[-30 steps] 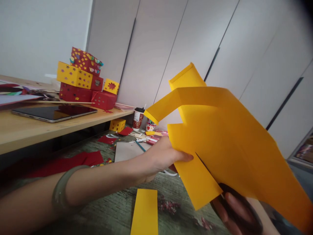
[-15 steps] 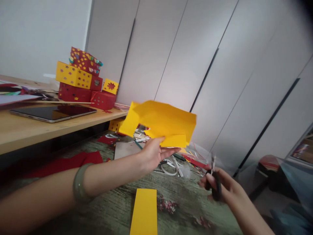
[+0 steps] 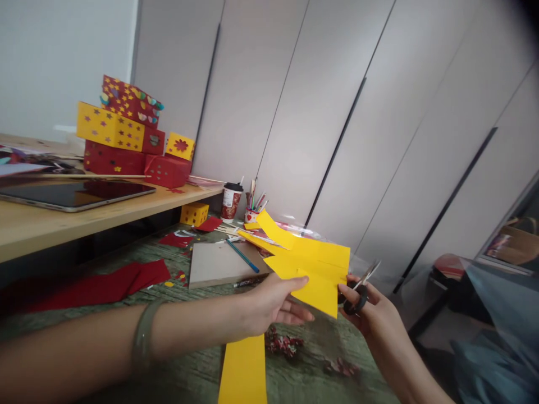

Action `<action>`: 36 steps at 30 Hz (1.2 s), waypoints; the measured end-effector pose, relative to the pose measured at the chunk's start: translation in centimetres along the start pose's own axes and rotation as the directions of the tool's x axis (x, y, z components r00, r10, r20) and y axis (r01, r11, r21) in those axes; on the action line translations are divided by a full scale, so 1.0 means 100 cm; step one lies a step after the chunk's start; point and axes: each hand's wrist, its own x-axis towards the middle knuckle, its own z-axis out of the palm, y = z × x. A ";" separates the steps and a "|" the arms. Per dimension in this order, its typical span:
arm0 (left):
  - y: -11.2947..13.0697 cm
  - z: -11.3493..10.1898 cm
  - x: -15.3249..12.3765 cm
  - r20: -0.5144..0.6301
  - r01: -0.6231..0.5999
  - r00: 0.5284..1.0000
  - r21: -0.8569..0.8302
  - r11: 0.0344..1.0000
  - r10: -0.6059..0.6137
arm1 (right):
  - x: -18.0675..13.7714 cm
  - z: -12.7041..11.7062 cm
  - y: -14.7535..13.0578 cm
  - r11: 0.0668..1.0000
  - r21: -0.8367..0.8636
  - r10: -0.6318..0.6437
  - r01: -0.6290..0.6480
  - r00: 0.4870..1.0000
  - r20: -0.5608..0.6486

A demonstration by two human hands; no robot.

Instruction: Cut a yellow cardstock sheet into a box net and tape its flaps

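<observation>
My left hand (image 3: 280,300) pinches the lower left part of a cut sheet of yellow paper (image 3: 315,261), thumb on top and fingers beneath. Two strips of the sheet stick out to the upper left. Black-handled scissors (image 3: 357,294) are in my right hand (image 3: 374,311), their blades pointing up and to the right, away from the paper. The fingertips of that hand are at the sheet's right edge; whether they grip it I cannot tell. Below my left wrist, a yellow paper strip (image 3: 244,370) lies on the patterned table cover (image 3: 189,359).
Red paper (image 3: 105,286) lies at the left, with a grey board (image 3: 210,264) and a teal pencil (image 3: 243,256) behind my left arm. A paper cup (image 3: 231,202) and a pen holder (image 3: 251,215) stand farther back. The wooden shelf (image 3: 185,196) carries a tablet (image 3: 80,195) and decorated boxes (image 3: 113,132).
The yellow sheet has come down and turned flatter, its right edge now at my right hand. The cup and pen holder have come into sight behind it. My view has shifted slightly right.
</observation>
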 end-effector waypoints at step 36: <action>0.104 -0.016 -0.042 0.269 -0.486 0.736 0.848 0.210 0.621 | -0.008 0.002 -0.027 0.923 0.288 -0.253 0.253 0.967 -0.039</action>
